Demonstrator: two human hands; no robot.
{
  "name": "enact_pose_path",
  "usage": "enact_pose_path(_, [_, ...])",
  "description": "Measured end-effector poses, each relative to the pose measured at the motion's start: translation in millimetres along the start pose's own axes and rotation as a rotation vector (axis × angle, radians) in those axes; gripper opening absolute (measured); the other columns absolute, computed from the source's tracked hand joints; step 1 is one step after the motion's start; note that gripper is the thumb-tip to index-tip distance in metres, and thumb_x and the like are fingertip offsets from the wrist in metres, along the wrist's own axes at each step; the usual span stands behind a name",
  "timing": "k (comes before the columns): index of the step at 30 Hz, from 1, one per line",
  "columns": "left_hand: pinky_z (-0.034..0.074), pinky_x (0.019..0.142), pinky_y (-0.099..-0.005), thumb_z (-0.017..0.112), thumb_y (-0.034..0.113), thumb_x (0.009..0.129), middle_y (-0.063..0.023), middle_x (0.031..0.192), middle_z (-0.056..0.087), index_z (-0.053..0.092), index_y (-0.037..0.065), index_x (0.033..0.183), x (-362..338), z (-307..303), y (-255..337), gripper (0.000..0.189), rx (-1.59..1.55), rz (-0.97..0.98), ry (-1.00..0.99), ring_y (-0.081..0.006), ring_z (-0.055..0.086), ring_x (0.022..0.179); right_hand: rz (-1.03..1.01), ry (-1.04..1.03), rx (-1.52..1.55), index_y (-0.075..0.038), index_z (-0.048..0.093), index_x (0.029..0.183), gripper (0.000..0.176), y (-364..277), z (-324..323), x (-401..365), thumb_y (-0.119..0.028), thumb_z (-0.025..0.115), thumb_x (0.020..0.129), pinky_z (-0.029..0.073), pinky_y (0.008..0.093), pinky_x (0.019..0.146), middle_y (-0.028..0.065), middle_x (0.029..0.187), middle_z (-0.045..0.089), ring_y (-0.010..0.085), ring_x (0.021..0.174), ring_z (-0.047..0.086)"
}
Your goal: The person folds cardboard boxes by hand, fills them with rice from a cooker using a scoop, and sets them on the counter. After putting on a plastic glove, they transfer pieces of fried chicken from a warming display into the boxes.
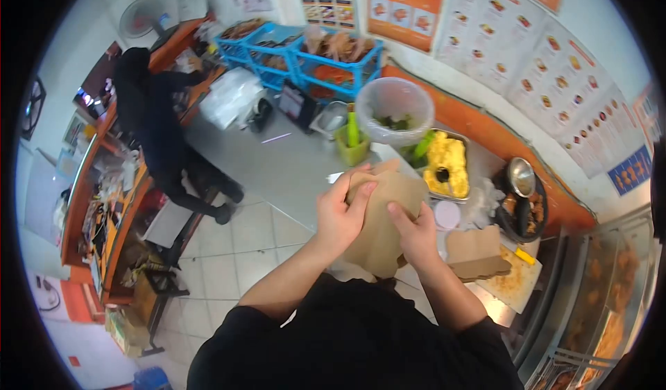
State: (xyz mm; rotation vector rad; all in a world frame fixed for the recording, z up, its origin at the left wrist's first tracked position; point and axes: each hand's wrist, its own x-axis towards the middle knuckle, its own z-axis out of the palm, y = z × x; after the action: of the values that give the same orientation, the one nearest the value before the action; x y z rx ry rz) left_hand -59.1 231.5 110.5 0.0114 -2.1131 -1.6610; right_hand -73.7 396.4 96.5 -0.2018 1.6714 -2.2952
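Left hand and right hand both grasp brown paperboard sheet, frame centre, thumbs on top; paperboard stack lower right.

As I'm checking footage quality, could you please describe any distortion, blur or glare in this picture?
Head view: wide-angle bending and dark rounded corners; head view: small print on the menu posters too soft to read; head view: a bright patch glares by the cutting board, while the held cardboard looks fairly clear.
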Motion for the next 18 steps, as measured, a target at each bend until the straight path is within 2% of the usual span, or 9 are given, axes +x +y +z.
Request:
enact_pose_path(1, [0.058,0.079,-0.0315,0.066,0.005,0.1,-0.0178,0.113,0.075,0.07,-0.002,0.123,-2.6,-18.3,-17.4,0.025,0.075,0.201,0.127,-0.0239,0.075,0.095,0.007,-0.013,0.011,0.0,0.063,0.13,0.033,16.2,24.5,2.3,-0.016,0.069,0.102,0.054,0.0304,0.092,0.005,0.117,0.07,0.0125,0.105,0.066])
enact_pose_path(2, [0.058,0.079,-0.0315,0.066,0.005,0.1,-0.0178,0.113,0.075,0.07,-0.002,0.123,-7.1,-41.9,-30.5,0.025,0.087,0.202,0.128,-0.0239,0.075,0.095,0.009,-0.06,0.04,-0.001,0.062,0.131,0.035,35.0,48.4,4.9,-0.017,0.069,0.101,0.054,0.0316,0.092,0.0057,0.119,0.069,0.0135,0.106,0.066])
enact_pose_path(5, [0.054,0.093,-0.0312,0.061,0.006,0.103,-0.0163,0.121,0.075,0.068,-0.006,0.126,-8.8,-115.3,-54.2,0.027,0.23,0.366,0.077,-0.0208,0.071,0.107,0.099,-0.098,0.108,-0.001,0.061,0.134,0.038,61.4,111.7,20.5,-0.018,0.07,0.101,0.054,0.0338,0.094,0.0069,0.122,0.068,0.0154,0.109,0.066])
enact_pose_path(7, [0.051,0.101,-0.0329,0.06,0.005,0.103,-0.0192,0.131,0.07,0.065,-0.006,0.133,-12.0,-168.3,-75.7,0.032,0.248,0.3,-0.101,-0.023,0.067,0.119,0.206,-0.067,0.143,-0.002,0.06,0.135,0.04,76.5,151.7,28.6,-0.019,0.071,0.101,0.055,0.0349,0.094,0.0073,0.123,0.068,0.0164,0.11,0.065])
enact_pose_path(8, [0.051,0.101,-0.0329,0.06,0.005,0.103,-0.0192,0.131,0.07,0.065,-0.006,0.133,-14.2,-195.1,-84.7,0.032,0.225,0.292,-0.115,-0.023,0.067,0.119,0.274,-0.123,0.145,-0.002,0.059,0.136,0.042,87.1,173.8,33.2,-0.021,0.071,0.1,0.055,0.0353,0.093,0.0078,0.124,0.068,0.0175,0.11,0.066])
enact_pose_path(11, [0.045,0.111,-0.0356,0.065,0.0,0.098,-0.0209,0.139,0.065,0.063,-0.004,0.137,-21.9,-264.6,-109.4,0.039,-0.18,-0.11,-0.057,-0.027,0.061,0.131,0.401,-0.229,0.133,-0.001,0.059,0.137,0.045,108.6,232.9,49.6,-0.025,0.071,0.1,0.055,0.0363,0.092,0.0087,0.124,0.067,0.019,0.11,0.066])
enact_pose_path(12, [0.045,0.111,-0.0356,0.065,0.0,0.098,-0.0209,0.139,0.065,0.063,-0.004,0.137,-19.7,-285.2,-114.0,0.039,-0.186,-0.118,-0.053,-0.027,0.061,0.131,0.436,-0.296,0.141,0.0,0.059,0.137,0.047,113.4,251.1,59.3,-0.027,0.071,0.1,0.056,0.0369,0.092,0.009,0.124,0.067,0.0195,0.109,0.066])
enact_pose_path(16, [0.049,0.106,-0.0359,0.07,-0.006,0.091,-0.0219,0.134,0.068,0.066,-0.005,0.133,-14.6,-361.0,-127.6,0.042,-0.049,0.068,0.029,-0.0274,0.066,0.124,0.524,-0.44,0.13,0.0,0.058,0.137,0.047,135.5,309.6,86.2,-0.028,0.07,0.101,0.056,0.0375,0.092,0.01,0.125,0.067,0.0199,0.109,0.066])
enact_pose_path(18, [0.053,0.101,-0.0352,0.07,-0.006,0.09,-0.0235,0.127,0.071,0.068,-0.007,0.127,-12.5,-392.2,-124.7,0.037,0.211,0.292,0.086,-0.0295,0.07,0.117,0.503,-0.584,0.106,0.0,0.059,0.137,0.046,132.5,337.9,92.5,-0.028,0.069,0.101,0.055,0.0373,0.093,0.0089,0.125,0.067,0.0189,0.11,0.066])
